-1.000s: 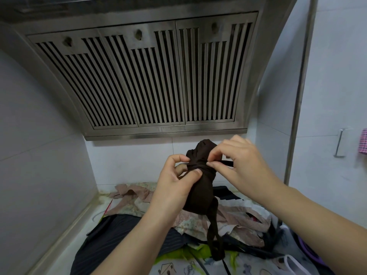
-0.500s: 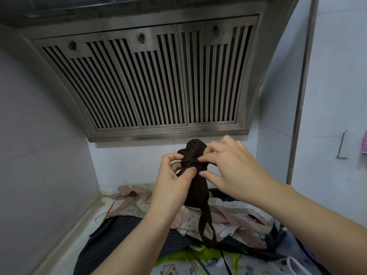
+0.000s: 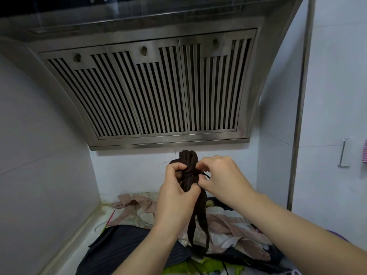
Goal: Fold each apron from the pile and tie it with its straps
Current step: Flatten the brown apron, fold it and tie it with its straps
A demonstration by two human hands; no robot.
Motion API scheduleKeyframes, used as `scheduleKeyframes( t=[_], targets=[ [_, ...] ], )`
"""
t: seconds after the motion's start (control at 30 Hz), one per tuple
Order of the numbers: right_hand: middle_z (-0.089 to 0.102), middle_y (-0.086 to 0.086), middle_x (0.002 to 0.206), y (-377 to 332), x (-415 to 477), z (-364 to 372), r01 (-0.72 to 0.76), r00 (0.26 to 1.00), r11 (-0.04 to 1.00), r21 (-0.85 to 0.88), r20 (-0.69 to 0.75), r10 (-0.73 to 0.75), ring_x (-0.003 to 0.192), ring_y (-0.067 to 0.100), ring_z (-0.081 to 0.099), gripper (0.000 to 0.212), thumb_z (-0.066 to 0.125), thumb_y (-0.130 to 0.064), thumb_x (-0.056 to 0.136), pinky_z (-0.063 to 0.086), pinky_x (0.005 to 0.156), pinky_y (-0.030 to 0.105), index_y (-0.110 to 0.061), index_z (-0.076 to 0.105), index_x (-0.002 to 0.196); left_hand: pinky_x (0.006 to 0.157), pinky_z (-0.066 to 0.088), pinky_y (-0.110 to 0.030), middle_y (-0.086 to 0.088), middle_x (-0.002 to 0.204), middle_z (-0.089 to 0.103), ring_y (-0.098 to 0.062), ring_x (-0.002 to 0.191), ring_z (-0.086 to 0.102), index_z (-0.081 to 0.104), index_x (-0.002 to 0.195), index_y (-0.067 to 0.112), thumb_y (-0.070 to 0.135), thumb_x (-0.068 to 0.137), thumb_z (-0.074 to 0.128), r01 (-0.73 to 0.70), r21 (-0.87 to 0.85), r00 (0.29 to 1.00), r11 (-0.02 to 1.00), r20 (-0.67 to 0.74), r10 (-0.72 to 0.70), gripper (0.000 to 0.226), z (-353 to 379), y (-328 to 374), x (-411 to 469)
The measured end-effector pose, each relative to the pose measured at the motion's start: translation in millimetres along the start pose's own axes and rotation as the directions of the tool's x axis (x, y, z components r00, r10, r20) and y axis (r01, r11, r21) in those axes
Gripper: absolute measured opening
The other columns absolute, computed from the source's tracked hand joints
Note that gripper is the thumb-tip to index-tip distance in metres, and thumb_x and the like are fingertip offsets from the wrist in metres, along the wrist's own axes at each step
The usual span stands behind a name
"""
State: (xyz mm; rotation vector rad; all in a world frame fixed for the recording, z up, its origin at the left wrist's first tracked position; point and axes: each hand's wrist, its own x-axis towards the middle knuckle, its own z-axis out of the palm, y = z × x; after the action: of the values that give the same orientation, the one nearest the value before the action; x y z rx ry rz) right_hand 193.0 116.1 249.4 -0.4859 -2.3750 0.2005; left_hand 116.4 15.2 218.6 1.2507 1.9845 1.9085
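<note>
Fig.: rolled brown apron [image 3: 187, 158] held upright, long axis vertical, mid-air over the pile [image 3: 234, 225], betw. both hands: left hand [image 3: 174, 195] curled round its left side, right hand [image 3: 222, 175] pinching the strap wrap at its right, loose straps [image 3: 201, 204] hanging straight down.

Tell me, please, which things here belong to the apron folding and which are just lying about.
Part of the job:
brown apron, rolled up, gripped by the left hand
straps, wound round it and hanging down, pinched by the right hand
pile of other aprons below

Just there:
hood
metal bracket on the wall
pink cloth at the right edge
</note>
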Motion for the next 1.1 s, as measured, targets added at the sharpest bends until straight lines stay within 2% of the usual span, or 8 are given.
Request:
scheduleKeyframes(
  t=[0.2, 0.33, 0.57, 0.7, 0.8, 0.93, 1.03, 1.1],
  targets=[
    [0.065, -0.007, 0.085, 5.9, 8.2, 2.4, -0.069, 0.997, 0.979, 0.192, -0.023, 0.075, 0.077, 0.0, 0.055, 0.021, 0.062, -0.009, 0.077, 0.046, 0.075, 0.011, -0.015, 0.069, 0.096, 0.06, 0.054, -0.018, 0.021, 0.095, 0.057, 0.009, 0.077, 0.06, 0.04, 0.104, 0.04, 0.013, 0.085, 0.064, -0.057, 0.121, 0.998, 0.991, -0.008, 0.058, 0.041, -1.4, 2.4, 3.3],
    [0.063, -0.007, 0.076, 8.3, 7.1, 1.7, -0.119, 0.993, 0.952, 0.281, 0.014, 0.12, 0.068, 0.001, 0.054, 0.02, 0.063, -0.004, 0.072, 0.046, 0.066, 0.012, -0.015, 0.069, 0.087, 0.066, 0.057, -0.024, 0.02, 0.096, 0.057, 0.004, 0.082, 0.061, 0.038, 0.112, 0.039, 0.015, 0.084, 0.065, -0.07, 0.167, 0.997, 0.983, 0.034, 0.065, 0.045, -2.5, -0.4, 3.5],
    [0.066, -0.001, 0.08, 4.9, 1.5, -2.8, -0.135, 0.985, 0.921, 0.366, 0.149, 0.085, 0.073, 0.007, 0.059, 0.02, 0.062, -0.001, 0.075, 0.049, 0.069, 0.014, -0.019, 0.068, 0.082, 0.065, 0.058, -0.026, 0.014, 0.098, 0.06, -0.004, 0.078, 0.066, 0.043, 0.11, 0.039, 0.013, 0.087, 0.065, 0.002, -0.008, 1.0, 1.0, 0.017, -0.002, 0.041, 4.2, -11.1, 1.2],
    [0.07, -0.003, 0.093, 7.6, -5.8, 3.2, 0.022, 1.0, 0.975, 0.223, -0.022, -0.018, 0.085, 0.002, 0.059, 0.025, 0.065, -0.009, 0.08, 0.042, 0.08, 0.004, -0.014, 0.071, 0.104, 0.061, 0.055, -0.021, 0.013, 0.106, 0.057, -0.002, 0.074, 0.067, 0.043, 0.107, 0.042, 0.01, 0.091, 0.058, 0.045, -0.162, 0.998, 0.986, -0.03, -0.051, 0.039, 5.9, -9.2, 2.9],
    [0.072, 0.001, 0.093, 10.6, -8.3, 9.7, 0.124, 0.988, 0.984, 0.127, -0.104, -0.111, 0.091, 0.014, 0.063, 0.021, 0.069, -0.011, 0.08, 0.049, 0.085, 0.024, -0.012, 0.074, 0.101, 0.062, 0.057, -0.026, 0.012, 0.107, 0.056, -0.004, 0.072, 0.067, 0.042, 0.106, 0.043, 0.008, 0.091, 0.058, 0.048, -0.185, 0.997, 0.982, -0.043, -0.057, 0.041, 8.8, -10.6, 3.7],
    [0.069, 0.002, 0.084, 16.5, -7.2, 16.6, 0.205, 0.973, 0.979, -0.002, -0.11, -0.204, 0.087, 0.022, 0.062, 0.02, 0.074, -0.014, 0.076, 0.052, 0.074, 0.028, -0.01, 0.075, 0.096, 0.059, 0.055, -0.022, 0.013, 0.098, 0.057, -0.007, 0.07, 0.065, 0.041, 0.104, 0.045, 0.008, 0.091, 0.058, 0.037, -0.153, 0.997, 0.988, -0.065, -0.047, 0.043, 11.0, -12.3, 3.6],
    [0.064, -0.001, 0.068, 12.1, -5.5, 19.7, 0.26, 0.952, 0.946, -0.192, -0.113, -0.284, 0.071, 0.02, 0.063, 0.021, 0.085, -0.011, 0.057, 0.054, 0.057, 0.024, -0.012, 0.073, 0.074, 0.059, 0.05, -0.019, 0.014, 0.095, 0.056, -0.007, 0.077, 0.062, 0.039, 0.099, 0.049, 0.01, 0.09, 0.059, 0.018, -0.086, 0.996, 0.996, -0.08, -0.025, 0.046, 14.0, -12.6, 3.5],
    [0.063, 0.001, 0.067, 12.8, -2.1, 20.5, 0.293, 0.939, 0.928, -0.23, -0.111, -0.324, 0.068, 0.021, 0.062, 0.019, 0.082, -0.009, 0.056, 0.054, 0.056, 0.027, -0.01, 0.069, 0.07, 0.062, 0.05, -0.02, 0.017, 0.096, 0.055, -0.006, 0.082, 0.062, 0.039, 0.1, 0.049, 0.008, 0.09, 0.059, 0.004, -0.061, 0.997, 0.998, -0.081, -0.008, 0.047, 14.7, -12.6, 3.8]
  ],
)
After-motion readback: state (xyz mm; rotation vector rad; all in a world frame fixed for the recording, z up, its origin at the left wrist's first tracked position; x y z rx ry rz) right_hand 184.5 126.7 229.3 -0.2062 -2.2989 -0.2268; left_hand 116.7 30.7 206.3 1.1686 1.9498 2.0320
